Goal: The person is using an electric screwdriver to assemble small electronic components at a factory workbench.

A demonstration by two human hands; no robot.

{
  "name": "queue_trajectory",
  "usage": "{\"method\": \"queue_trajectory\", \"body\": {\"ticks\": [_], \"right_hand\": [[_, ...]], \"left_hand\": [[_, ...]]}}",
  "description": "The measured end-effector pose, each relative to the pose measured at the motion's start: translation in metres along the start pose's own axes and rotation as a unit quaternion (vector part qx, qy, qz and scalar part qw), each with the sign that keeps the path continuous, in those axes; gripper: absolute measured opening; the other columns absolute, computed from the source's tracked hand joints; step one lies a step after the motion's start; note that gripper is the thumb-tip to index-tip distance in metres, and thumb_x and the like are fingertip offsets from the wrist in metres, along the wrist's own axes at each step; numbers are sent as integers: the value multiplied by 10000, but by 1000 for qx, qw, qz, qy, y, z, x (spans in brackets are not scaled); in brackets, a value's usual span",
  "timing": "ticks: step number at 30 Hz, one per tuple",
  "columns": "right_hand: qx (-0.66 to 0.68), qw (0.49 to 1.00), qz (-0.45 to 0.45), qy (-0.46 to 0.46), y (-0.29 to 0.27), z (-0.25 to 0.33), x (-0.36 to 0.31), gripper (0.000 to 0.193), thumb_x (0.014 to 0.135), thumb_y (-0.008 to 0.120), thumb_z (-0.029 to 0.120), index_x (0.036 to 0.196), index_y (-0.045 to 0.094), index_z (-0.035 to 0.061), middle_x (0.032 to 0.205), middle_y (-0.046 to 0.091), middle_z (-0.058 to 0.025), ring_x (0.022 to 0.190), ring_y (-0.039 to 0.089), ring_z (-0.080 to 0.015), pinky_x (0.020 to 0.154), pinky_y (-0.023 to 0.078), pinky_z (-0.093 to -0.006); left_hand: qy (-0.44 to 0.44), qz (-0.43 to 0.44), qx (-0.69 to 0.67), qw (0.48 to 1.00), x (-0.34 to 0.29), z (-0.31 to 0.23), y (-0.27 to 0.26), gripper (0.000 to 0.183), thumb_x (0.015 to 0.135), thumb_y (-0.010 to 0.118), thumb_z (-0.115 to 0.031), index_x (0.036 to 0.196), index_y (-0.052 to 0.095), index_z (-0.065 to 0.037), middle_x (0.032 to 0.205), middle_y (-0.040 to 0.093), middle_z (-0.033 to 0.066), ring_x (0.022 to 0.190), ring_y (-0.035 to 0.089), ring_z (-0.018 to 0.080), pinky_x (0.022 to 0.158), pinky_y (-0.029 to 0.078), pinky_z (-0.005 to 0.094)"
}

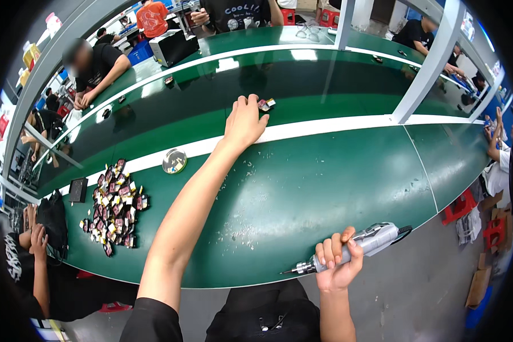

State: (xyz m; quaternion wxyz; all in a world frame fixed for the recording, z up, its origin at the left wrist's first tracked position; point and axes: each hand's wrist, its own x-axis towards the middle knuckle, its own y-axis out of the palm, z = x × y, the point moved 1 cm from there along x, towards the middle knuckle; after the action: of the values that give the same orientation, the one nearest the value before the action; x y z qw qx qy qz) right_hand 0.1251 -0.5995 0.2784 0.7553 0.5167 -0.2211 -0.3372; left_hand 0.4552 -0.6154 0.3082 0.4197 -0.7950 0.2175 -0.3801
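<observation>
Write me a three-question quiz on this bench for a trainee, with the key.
1. Which hand holds the grey electric screwdriver?
2. True or false: the pile of small parts lies to the left of the round dish.
3. The left hand is: A) at the pile; B) beyond the white strip; C) at the round dish.
Key: 1. The right hand. 2. True. 3. B.

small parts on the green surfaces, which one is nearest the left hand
The single part on the belt, just right of the left hand; the others lie farther off, in the pile at left or elsewhere.
</observation>
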Motion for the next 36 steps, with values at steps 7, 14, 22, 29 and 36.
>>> {"method": "queue_trajectory", "body": {"ticks": [7, 14, 22, 29, 36], "right_hand": [[0, 1000, 9, 20, -5, 2, -3, 89, 886, 467, 170, 877, 452, 84, 525, 348, -6, 425, 347, -116, 487, 363, -295], [16, 998, 36, 46, -15, 10, -5, 99, 898, 454, 179, 887, 450, 80, 534, 377, -5, 433, 378, -118, 502, 368, -297], [-28, 993, 85, 81, -18, 15, -45, 123, 902, 465, 198, 892, 440, 78, 523, 376, 3, 413, 379, -107, 476, 398, -289], [-59, 990, 70, 107, -22, -3, -73, 122, 906, 453, 199, 897, 439, 78, 520, 369, -1, 409, 379, -115, 475, 396, -287], [-105, 988, 33, 112, -13, -18, -84, 101, 892, 441, 176, 893, 429, 77, 525, 371, -6, 400, 370, -119, 475, 383, -290]], "left_hand": [[-3, -8, -15, 1000, 27, 12, 36, 339, 771, 696, -93, 1057, 543, 5, 994, 596, 184, 970, 533, 355, 867, 441, 420], [143, 140, -205, 958, -78, -62, -18, 352, 714, 746, -62, 1008, 564, 8, 992, 596, 146, 932, 552, 320, 820, 469, 390], [204, 236, -252, 916, -223, -106, -72, 495, 636, 765, -11, 1090, 568, 11, 1092, 580, 117, 981, 557, 307, 809, 478, 383], [145, 173, -254, 940, -249, -113, -65, 361, 697, 685, 74, 1033, 574, 5, 1018, 578, 124, 927, 557, 311, 762, 471, 390], [128, 154, -188, 962, -244, -122, -66, 234, 679, 703, 51, 873, 578, 8, 837, 587, 109, 790, 564, 294, 664, 466, 382]]}}
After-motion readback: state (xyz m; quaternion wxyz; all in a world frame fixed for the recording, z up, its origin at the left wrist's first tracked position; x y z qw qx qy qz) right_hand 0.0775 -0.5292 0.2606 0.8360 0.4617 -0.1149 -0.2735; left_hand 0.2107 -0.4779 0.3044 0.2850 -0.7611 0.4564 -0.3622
